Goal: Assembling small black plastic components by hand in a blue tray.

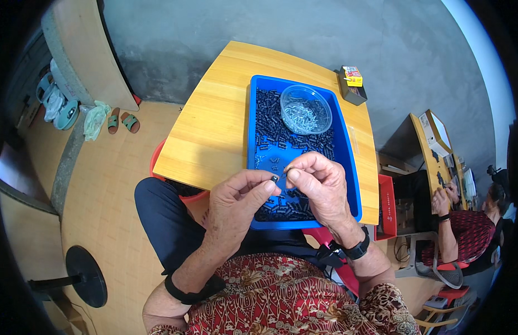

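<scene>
Between thumb and forefinger my left hand [236, 201] pinches a small black cylindrical part [274, 178], its end facing my other hand. My right hand [320, 187] is closed in a pinch just to the right of it, on a tiny thin piece [284, 172] too small to name. Both hands hover over the near half of a blue tray [357, 190]. Many small black cylindrical parts [270, 114] lie loose in the tray. A clear round tub [328, 111] sits at its far right, holding many small silvery metal pieces [301, 118].
The tray rests on a yellow wooden table [214, 128]. A dark box [354, 94] with a yellow packet stands at the back right. Red bins [387, 206] flank the table. At the right, another person [460, 234] sits at a second table. A black round base [87, 276] stands lower left.
</scene>
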`<state>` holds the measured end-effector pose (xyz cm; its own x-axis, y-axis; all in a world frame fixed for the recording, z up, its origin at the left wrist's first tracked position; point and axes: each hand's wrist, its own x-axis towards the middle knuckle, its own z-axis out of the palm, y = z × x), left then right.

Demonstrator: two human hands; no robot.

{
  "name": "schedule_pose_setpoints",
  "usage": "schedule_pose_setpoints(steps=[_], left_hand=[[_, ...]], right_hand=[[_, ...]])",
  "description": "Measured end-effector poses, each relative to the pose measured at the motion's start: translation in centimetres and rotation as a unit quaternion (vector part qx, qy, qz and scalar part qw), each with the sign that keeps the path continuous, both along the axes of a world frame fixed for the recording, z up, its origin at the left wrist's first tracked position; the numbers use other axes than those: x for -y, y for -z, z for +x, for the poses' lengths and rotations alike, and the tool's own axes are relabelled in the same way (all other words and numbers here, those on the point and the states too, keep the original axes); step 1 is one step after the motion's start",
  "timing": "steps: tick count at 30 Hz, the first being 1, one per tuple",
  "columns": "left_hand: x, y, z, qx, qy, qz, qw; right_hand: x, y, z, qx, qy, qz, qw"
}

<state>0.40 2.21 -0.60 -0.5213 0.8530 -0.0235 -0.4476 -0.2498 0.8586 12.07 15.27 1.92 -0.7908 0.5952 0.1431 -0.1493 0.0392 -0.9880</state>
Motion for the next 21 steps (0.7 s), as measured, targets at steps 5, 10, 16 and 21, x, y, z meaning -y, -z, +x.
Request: schedule_pose_setpoints(steps=[5,10,16,21], left_hand=[[0.07,-0.06,-0.04,-0.004,0.006,-0.004,1.000],[0.11,-0.23,0.00,-0.015,0.004,-0.015,1.000],[0.13,0.03,0.03,-0.044,0.011,-0.001,0.999],[0.15,-0.26,-0.05,-0.055,0.018,-0.010,0.998]], right_hand=[[0.15,-0.07,-0.08,-0.003,0.000,-0.018,1.000],[0.11,-0.01,-0.06,-0.009,-0.004,-0.023,1.000],[0.14,-0.63,0.02,0.035,0.013,0.037,0.999],[0.40,-0.74,-0.10,0.027,0.025,0.102,0.994]])
